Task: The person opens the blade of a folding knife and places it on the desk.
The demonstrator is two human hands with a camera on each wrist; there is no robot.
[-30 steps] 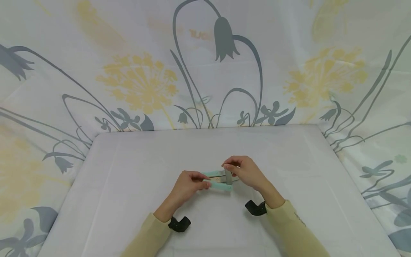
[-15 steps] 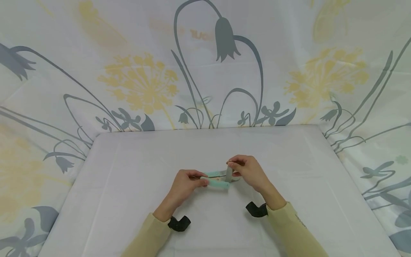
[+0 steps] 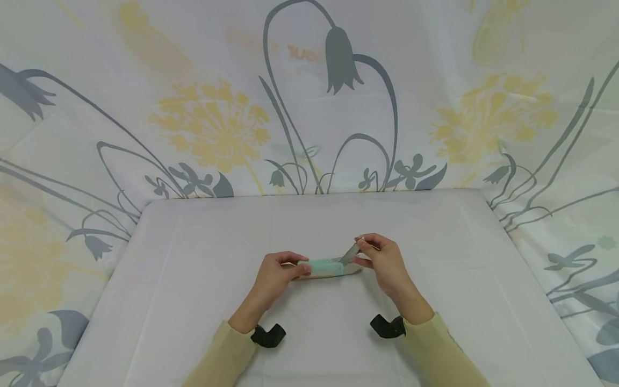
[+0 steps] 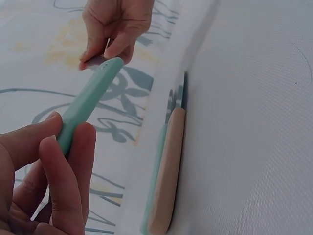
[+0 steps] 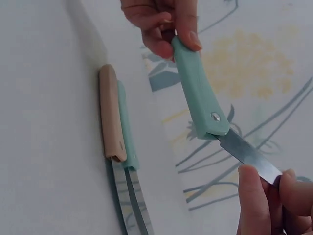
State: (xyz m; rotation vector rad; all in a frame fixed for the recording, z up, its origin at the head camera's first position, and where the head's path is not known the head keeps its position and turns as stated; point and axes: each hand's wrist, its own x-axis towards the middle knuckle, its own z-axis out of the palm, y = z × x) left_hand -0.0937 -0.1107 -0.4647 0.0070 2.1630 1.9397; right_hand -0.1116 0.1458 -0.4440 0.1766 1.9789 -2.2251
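Observation:
A folding knife with a mint-green handle [image 5: 198, 90] is up above the table, its blade [image 5: 247, 152] swung partly out and slanting from the handle. My left hand [image 3: 278, 277] grips the handle's rear end between thumb and fingers. Thumb and fingers of my right hand [image 3: 387, 263] pinch the blade near its tip, covering the tip. Below, two more folding knives lie side by side with blades out. One has a beige handle [image 4: 168, 171]; the other, a mint-green knife [image 5: 124, 117], lies just beyond it, and the raised handle overlaps them in the head view.
A white-covered table [image 3: 203, 231] extends around the hands. Behind it hangs a white cloth [image 3: 300, 118] printed with grey and yellow flowers. Black wrist mounts [image 3: 268, 336] sit at both cuffs, low over the table.
The held knife's blade has swung from crosswise to slanting outward, away from the handle. My right hand has moved right with it; my left hand has shifted slightly left and up with the handle.

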